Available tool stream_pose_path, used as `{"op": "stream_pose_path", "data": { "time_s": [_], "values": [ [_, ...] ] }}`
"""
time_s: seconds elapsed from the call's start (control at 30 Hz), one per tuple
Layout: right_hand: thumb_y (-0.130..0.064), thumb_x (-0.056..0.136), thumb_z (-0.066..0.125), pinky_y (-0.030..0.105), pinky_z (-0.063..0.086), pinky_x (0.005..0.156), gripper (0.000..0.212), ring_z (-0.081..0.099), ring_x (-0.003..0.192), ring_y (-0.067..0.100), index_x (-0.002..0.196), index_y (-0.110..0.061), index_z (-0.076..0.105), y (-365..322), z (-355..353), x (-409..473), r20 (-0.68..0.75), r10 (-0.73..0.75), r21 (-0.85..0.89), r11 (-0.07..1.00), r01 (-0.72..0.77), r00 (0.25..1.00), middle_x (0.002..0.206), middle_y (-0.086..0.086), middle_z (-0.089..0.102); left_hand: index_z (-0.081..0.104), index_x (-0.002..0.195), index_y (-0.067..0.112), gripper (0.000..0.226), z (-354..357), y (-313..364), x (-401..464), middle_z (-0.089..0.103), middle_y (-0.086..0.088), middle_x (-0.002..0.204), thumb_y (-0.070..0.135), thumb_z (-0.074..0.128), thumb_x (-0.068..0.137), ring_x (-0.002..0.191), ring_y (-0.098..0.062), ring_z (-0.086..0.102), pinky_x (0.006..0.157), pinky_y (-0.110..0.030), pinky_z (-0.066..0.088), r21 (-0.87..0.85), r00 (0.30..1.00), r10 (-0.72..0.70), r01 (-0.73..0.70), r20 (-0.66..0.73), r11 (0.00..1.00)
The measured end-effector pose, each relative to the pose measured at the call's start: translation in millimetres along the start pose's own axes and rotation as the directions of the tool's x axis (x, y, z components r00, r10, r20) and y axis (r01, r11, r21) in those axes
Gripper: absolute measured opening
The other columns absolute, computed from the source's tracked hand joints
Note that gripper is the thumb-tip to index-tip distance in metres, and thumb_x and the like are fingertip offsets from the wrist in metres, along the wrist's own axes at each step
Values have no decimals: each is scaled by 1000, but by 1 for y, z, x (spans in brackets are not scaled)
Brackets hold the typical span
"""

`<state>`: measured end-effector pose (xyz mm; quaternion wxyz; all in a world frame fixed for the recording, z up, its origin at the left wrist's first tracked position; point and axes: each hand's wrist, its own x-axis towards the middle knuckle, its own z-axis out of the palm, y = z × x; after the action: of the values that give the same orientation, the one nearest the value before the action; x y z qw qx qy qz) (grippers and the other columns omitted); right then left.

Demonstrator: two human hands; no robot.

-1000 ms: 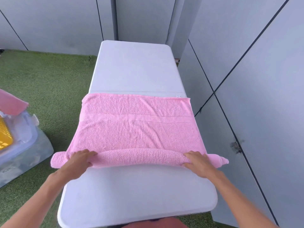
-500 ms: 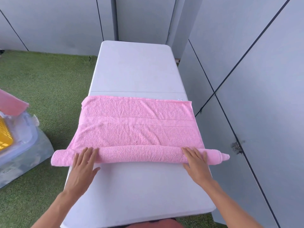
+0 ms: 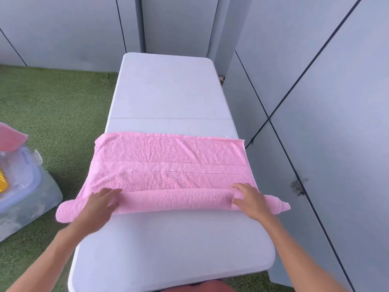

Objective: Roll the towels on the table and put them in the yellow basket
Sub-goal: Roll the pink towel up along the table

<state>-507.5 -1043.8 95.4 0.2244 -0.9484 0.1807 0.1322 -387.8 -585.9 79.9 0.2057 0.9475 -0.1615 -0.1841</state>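
Basket (image 3: 2, 183), yellow, sat at far left edge inside clear plastic bin (image 3: 23, 199) on green turf (image 3: 56, 114), mostly cut off by frame; second pink cloth (image 3: 10, 139) lay above it. Left hand (image 3: 99, 205) was flat, fingers spread, palm pressing rolled part of pink towel (image 3: 168, 163), gripping nothing. Towel lay across white table (image 3: 168, 91), near half rolled, far half flat, both roll ends overhanging table sides. Right hand (image 3: 250, 200) curled over roll, thumb under near side.
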Motion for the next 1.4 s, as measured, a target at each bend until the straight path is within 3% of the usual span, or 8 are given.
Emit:
{"op": "stream_pose_path", "data": {
  "time_s": [0.13, 0.23, 0.43, 0.63, 0.8, 1.07, 1.3, 1.4],
  "values": [
    [-48, 94, 40, 53, 18, 113, 51, 30, 141, 23, 140, -26, 42, -7, 22, -23, -184, -84, -177, 983, 52, 979, 147, -3, 41, 41, 144, 14, 55, 35, 9, -24, 43, -10, 147, 37, 45, 93, 138, -35, 37, 118, -42, 3, 279, 955, 168, -97, -245, 956],
    [-51, 93, 47, 53, 2, 115, 71, 5, 148, 23, 152, -25, 17, -10, 31, -29, -43, -57, -301, 953, 42, 997, 159, -4, 15, 42, 140, 7, 77, 42, 15, -22, 54, -12, 133, 38, 75, 77, 126, -36, 48, 111, -53, 24, 322, 966, 159, -87, -205, 943],
    [-15, 87, 60, 46, 30, 105, 54, 42, 129, 21, 138, -25, 45, -8, 23, -19, -112, -165, -397, 912, 108, 980, 132, -8, 51, 62, 99, 12, 47, 18, 21, -8, 60, -2, 88, 20, 88, 61, 86, -31, 61, 72, -46, 48, 380, 993, 76, -36, -90, 924],
    [-27, 90, 57, 41, 34, 107, 50, 45, 129, 24, 139, -29, 45, -9, -17, 9, 310, -36, -239, 964, 114, 950, 140, 0, 50, 54, 130, 10, 42, -2, 1, -1, 59, -6, 123, 25, 62, 92, 115, -26, 54, 95, -31, 36, 35, 986, -8, 2, 167, 999],
    [-28, 92, 55, 46, 29, 110, 42, 44, 128, 20, 133, -27, 50, -13, 2, 11, -146, -120, -12, 993, 119, 982, 132, -5, 52, 57, 127, 16, 37, 18, -2, -14, 58, -9, 124, 23, 52, 91, 114, -39, 55, 100, -53, 37, 127, 966, 110, -81, -234, 989],
    [-29, 91, 58, 49, 22, 113, 56, 30, 137, 17, 143, -25, 36, -17, 14, 4, -58, -93, -338, 939, 68, 994, 141, -7, 42, 52, 134, 13, 67, 40, -12, -10, 59, -3, 122, -5, 73, 73, 118, -32, 51, 104, -50, 32, 238, 956, 179, -122, -234, 964],
    [-26, 88, 64, 32, 43, 95, 42, 54, 116, 23, 128, -19, 55, -16, -21, 24, 340, -21, -174, 981, 85, 940, 128, 0, 58, 48, 137, 28, 55, -16, -18, 31, 54, -1, 131, 5, 59, 89, 125, -23, 48, 104, -31, 30, 23, 972, 58, -64, 226, 998],
    [-24, 89, 63, 32, 35, 107, 50, 43, 131, 21, 137, -20, 48, -14, -19, 21, 209, -22, 11, 1000, 20, 978, 139, -1, 48, 50, 137, 23, 51, -11, -13, 20, 49, -4, 142, 1, 54, 91, 133, -27, 42, 114, -42, 26, 4, 975, 166, -168, -146, 986]
  ]
}}
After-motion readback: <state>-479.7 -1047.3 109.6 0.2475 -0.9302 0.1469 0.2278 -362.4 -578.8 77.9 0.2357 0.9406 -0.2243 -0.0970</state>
